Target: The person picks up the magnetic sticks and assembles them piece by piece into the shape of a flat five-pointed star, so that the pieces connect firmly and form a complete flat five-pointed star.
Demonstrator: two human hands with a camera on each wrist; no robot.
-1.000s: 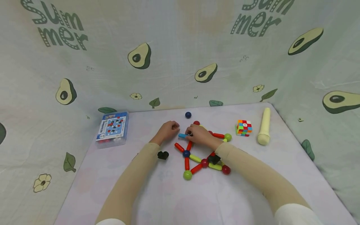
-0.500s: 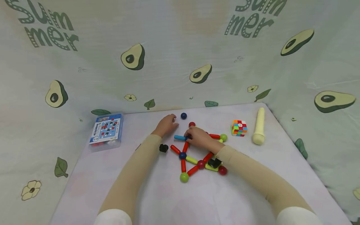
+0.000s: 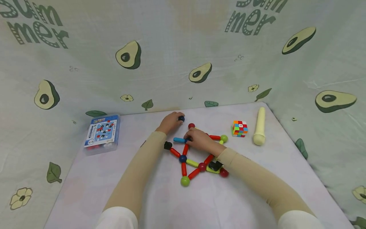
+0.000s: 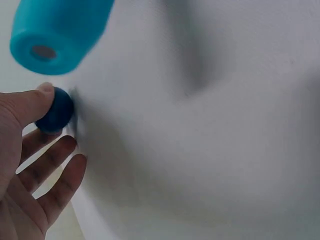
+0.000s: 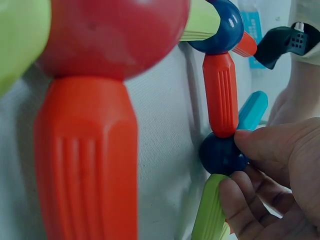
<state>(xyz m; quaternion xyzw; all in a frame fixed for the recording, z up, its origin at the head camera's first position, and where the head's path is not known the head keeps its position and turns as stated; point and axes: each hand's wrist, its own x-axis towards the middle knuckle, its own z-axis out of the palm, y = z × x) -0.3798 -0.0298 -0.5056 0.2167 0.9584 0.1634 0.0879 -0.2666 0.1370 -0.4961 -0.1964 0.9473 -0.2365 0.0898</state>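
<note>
At the back of the table my left hand [image 3: 170,123] pinches a loose dark blue ball [image 3: 181,118] between thumb and fingers. The left wrist view shows the thumb on that ball [image 4: 55,111], the other fingers spread below it. My right hand [image 3: 201,140] holds a second dark blue ball [image 5: 220,154], a joint in a flat frame of coloured balls and magnetic-looking rods. From this joint run a light blue rod [image 3: 179,140], a red rod [image 5: 220,95] and a yellow-green rod [image 5: 209,207]. The right hand and forearm hide part of the frame.
A clear box with a blue label [image 3: 102,133] stands at the left. On the right are a puzzle cube [image 3: 239,128] and a cream microphone-shaped object [image 3: 259,126]. Black wrist cameras sit near the frame, one [image 3: 215,165] over its right part.
My left hand has moved back across the table to the loose dark blue ball and taken hold of it. The right hand stays at the frame's joint. The head view has shifted slightly.
</note>
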